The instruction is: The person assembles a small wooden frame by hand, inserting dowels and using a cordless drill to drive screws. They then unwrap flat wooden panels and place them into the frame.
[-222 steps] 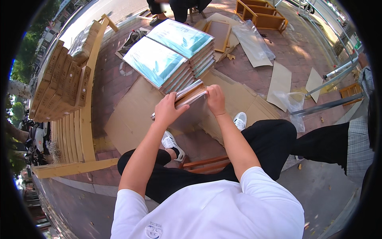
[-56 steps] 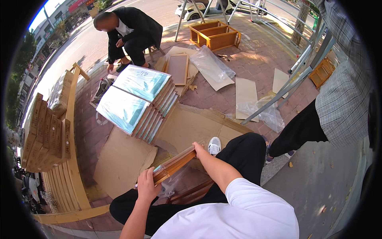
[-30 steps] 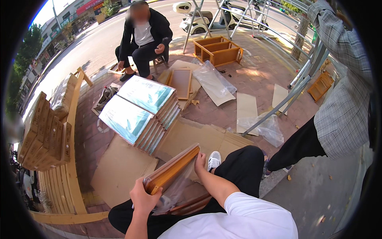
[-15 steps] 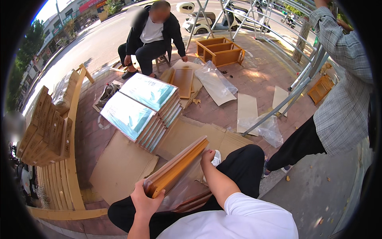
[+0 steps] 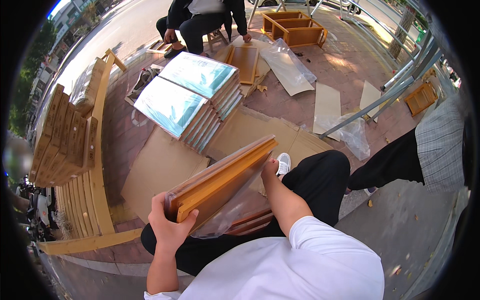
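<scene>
I hold a long flat wooden panel set (image 5: 220, 182) wrapped in clear plastic, tilted up across my lap. My left hand (image 5: 169, 229) grips its near end. My right hand (image 5: 270, 169) is closed on its far underside near the upper end. Loose plastic wrap (image 5: 220, 220) hangs below the panel. Under it, more wooden slats (image 5: 248, 223) rest on my black trousers.
Two stacks of wrapped flat packs (image 5: 190, 97) lie on flattened cardboard (image 5: 160, 165) ahead. A wooden bench frame (image 5: 95, 150) with stacked boards (image 5: 62, 137) stands left. A seated person (image 5: 200, 20) is at the back; another person (image 5: 425, 155) stands right by a metal railing (image 5: 380, 100).
I have raised the wrapped panel set higher and nearer to me, with its far end tilting up. The seated person at the back has shifted slightly.
</scene>
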Motion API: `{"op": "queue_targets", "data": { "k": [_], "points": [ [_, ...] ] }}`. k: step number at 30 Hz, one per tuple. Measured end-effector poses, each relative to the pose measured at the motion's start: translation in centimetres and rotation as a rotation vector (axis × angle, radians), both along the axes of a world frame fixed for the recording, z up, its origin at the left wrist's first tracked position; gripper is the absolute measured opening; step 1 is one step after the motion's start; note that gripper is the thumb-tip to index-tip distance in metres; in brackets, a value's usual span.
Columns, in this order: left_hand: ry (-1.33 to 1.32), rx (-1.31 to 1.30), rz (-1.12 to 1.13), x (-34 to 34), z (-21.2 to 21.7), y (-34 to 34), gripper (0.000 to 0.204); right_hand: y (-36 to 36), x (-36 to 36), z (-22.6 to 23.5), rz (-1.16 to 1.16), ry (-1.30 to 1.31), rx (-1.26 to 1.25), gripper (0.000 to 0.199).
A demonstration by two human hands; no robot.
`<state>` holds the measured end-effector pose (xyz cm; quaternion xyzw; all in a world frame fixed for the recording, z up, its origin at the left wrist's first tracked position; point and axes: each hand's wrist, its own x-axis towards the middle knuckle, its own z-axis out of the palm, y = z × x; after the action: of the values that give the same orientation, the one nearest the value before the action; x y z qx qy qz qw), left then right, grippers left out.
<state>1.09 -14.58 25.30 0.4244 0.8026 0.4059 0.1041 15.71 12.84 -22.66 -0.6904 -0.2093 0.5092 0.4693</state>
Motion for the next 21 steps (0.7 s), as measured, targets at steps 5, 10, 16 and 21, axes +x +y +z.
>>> {"op": "queue_targets", "data": {
  "k": [5,10,16,21],
  "points": [
    [-0.003,-0.033,-0.01,-1.7,-0.4,0.6,0.057,-2.0,1.3,-2.9,0.199,0.319,-0.213,0.017],
    [-0.015,0.0,0.055,-4.2,-3.7,0.2,0.059,-2.6,0.5,-1.3,0.339,0.926,-0.306,0.04],
    [-0.058,0.029,-0.022,-7.5,-10.7,1.5,0.062,1.7,1.2,-4.6,0.302,0.734,-0.268,0.029],
    [-0.1,-0.068,-0.097,-11.5,-17.7,3.1,0.067,3.8,2.0,-5.2,0.266,0.525,-0.234,0.007]
  ]
}}
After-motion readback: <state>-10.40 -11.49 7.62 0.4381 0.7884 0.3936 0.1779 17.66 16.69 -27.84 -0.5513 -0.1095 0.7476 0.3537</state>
